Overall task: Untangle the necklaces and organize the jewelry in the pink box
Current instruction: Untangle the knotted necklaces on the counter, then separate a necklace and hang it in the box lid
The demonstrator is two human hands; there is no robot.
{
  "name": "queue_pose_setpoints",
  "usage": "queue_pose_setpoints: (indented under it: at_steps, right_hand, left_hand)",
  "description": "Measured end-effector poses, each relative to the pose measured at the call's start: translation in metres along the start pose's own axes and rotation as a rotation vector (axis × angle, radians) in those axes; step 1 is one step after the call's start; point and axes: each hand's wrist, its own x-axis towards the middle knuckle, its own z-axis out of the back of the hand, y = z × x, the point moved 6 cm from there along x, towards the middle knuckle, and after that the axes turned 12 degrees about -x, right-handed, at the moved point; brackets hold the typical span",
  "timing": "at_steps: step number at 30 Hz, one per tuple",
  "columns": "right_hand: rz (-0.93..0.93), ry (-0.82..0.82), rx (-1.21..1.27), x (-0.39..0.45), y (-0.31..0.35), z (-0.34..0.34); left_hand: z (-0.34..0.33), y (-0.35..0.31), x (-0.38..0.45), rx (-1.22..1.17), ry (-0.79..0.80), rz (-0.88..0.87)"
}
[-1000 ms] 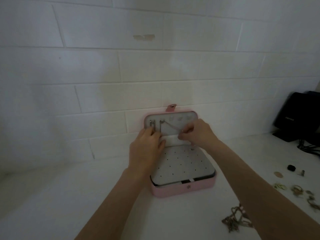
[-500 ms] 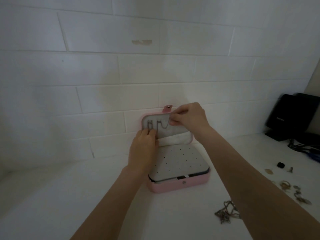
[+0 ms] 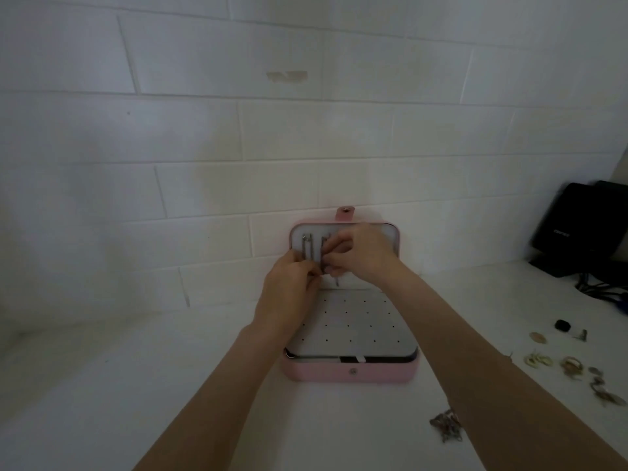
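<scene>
The pink box (image 3: 351, 373) sits open on the counter (image 3: 102, 385), lid against the far wall. Both hands meet at the lid — left hand (image 3: 289, 294) and right hand (image 3: 362, 254) each pinching a hung necklace (image 3: 323, 256). Tangled chains (image 3: 447, 426) lie near right.

Open counter (image 3: 119, 385) left of pink box (image 3: 350, 372), tiled wall (image 3: 204, 147) close behind, scattered rings (image 3: 574, 367) and tangled chains (image 3: 446, 425) crowding right side.

Home counter (white-tiled wall (image 3: 204, 130))
</scene>
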Motion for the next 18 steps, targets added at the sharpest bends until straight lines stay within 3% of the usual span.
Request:
queue_pose_setpoints:
  at_steps: [3, 8, 13, 18]
  right_hand:
    - [0.057, -0.120, -0.158, 0.000, 0.001, 0.008]
    - [0.096, -0.168, -0.149, -0.007, 0.002, 0.013]
    - [0.170, -0.005, -0.445, -0.017, -0.005, 0.002]
    - [0.231, -0.097, -0.407, -0.018, -0.006, -0.002]
  left_hand:
    - [0.000, -0.001, -0.002, 0.026, -0.016, -0.028]
    - [0.000, -0.004, -0.001, 0.032, -0.010, -0.055]
    - [-0.001, -0.003, -0.002, 0.056, 0.011, -0.018]
    - [0.000, -0.003, -0.002, 0.044, 0.015, -0.004]
